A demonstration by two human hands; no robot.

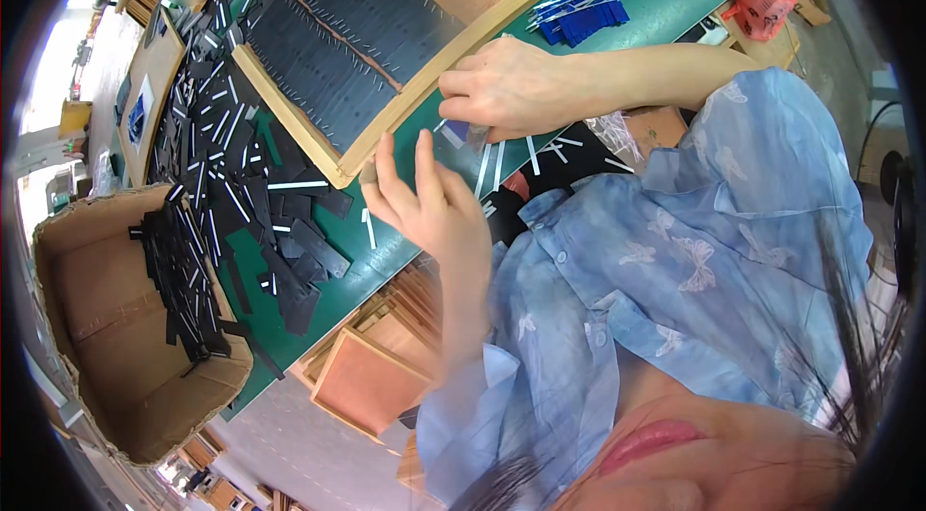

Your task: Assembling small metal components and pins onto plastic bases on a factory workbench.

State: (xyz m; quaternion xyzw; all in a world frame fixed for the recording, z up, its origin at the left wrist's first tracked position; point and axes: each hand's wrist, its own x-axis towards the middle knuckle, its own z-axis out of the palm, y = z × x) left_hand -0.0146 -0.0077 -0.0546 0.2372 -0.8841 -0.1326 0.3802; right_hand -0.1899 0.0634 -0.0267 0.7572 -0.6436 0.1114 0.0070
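My right hand (511, 86) is curled, its fingers pinched around a small blue-purple piece (453, 133) with a pale end. Most of that piece is hidden by the fingers. Just left of it and nearer me, my left hand (424, 202) has its fingers spread and holds nothing visible. Its fingertips are close to the near corner of a shallow wooden frame tray (340, 164). Rows of dark flat pieces (333, 77) with thin pale strips at their ends lie in the tray. Beyond my right wrist lies a bundle of blue pieces (584, 24) with white strips.
Loose black pieces and white strips (231, 164) are heaped left of the tray on the green table (371, 255). An open cardboard box (96, 299) with more black pieces stands at the left edge. Wooden frames (371, 381) stand below the table. A red bag (762, 7) is at upper right.
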